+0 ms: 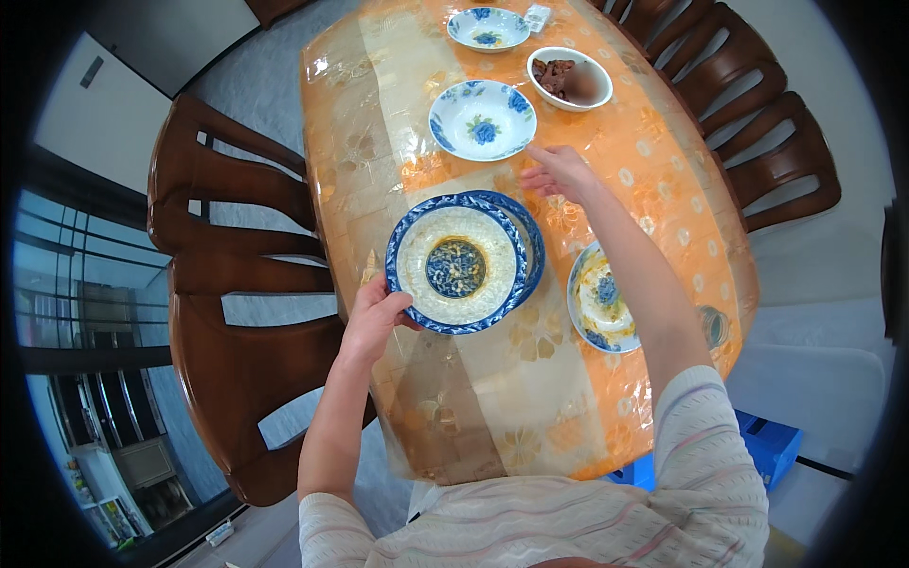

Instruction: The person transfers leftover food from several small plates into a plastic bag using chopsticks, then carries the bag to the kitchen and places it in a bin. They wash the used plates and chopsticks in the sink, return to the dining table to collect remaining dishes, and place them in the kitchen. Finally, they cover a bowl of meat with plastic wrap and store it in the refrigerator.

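My left hand (375, 319) grips the lower left rim of a blue-rimmed plate (419, 277) with yellowish residue around its dark blue center. A second blue-rimmed dish (534, 245) shows partly from beneath it on the right; whether my hand also holds that one cannot be told. My right hand (559, 174) is empty, its fingers apart, just off the lower right rim of a white bowl with blue flowers (483, 131). Below my right hand, partly covered by my forearm, lies a stained floral plate (593, 312).
Farther back stand a white bowl with dark brown food (550, 74), another floral bowl (488, 30) and a small white packet (537, 18). A drinking glass (714, 326) sits near the table's right edge. Wooden chairs (241, 284) line both sides of the plastic-covered table (547, 419).
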The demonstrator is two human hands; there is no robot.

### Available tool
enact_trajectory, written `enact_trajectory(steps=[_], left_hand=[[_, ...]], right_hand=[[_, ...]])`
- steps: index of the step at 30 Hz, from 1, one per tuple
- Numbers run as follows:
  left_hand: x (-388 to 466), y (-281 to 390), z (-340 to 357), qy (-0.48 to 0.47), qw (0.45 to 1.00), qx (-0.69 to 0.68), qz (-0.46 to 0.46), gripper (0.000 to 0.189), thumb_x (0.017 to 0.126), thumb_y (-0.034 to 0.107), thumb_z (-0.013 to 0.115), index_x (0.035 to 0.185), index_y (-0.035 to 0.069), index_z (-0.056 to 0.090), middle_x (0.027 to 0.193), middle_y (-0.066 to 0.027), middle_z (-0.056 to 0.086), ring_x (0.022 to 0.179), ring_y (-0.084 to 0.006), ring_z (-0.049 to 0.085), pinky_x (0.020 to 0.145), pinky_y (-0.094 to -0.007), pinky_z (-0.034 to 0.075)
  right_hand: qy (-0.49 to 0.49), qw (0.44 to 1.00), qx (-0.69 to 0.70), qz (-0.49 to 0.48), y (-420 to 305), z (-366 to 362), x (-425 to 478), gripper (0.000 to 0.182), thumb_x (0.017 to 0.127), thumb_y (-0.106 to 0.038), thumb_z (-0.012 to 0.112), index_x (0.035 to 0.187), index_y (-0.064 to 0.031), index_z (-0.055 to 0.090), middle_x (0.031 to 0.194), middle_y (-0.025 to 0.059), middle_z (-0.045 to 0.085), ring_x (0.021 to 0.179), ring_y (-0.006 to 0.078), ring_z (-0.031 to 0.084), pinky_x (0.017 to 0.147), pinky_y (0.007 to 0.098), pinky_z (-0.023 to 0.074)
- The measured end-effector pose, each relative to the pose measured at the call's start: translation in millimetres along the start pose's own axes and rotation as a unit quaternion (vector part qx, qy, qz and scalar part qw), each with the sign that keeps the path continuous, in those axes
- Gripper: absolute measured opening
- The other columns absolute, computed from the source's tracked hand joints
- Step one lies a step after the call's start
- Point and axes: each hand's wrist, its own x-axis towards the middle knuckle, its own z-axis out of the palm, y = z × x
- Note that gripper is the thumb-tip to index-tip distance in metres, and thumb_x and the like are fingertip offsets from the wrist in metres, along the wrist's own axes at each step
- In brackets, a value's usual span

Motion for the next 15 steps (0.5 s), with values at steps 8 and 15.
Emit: enact_trajectory(steps=[8,15], left_hand=[[16.4,-2.5,3.6,0.002,0.997,0.069,-0.029,0.038,0.074,0.001,0.048,0.112,-0.003,0.052,0.092,-0.0113,0.063,0.073,-0.02,0.063,0.055,-0.0289,0.052],[15.6,-2.9,1.1,0.013,0.998,0.056,-0.024,0.042,0.073,0.001,0.048,0.115,-0.002,0.05,0.095,-0.0116,0.062,0.074,-0.0201,0.063,0.055,-0.0288,0.052]], right_hand=[[0.0,0.982,0.187,-0.008,1.1,29.1,43.2,0.031,0.085,-0.008,0.046,0.114,0.0037,0.042,0.097,0.0201,0.06,0.082,0.0307,0.065,0.063,0.037,0.053],[0.113,0.981,0.156,-0.029,-8.7,33.1,15.7,0.028,0.078,0.0,0.046,0.106,0.0043,0.049,0.089,0.0189,0.063,0.07,0.0284,0.066,0.055,0.0358,0.0546]])
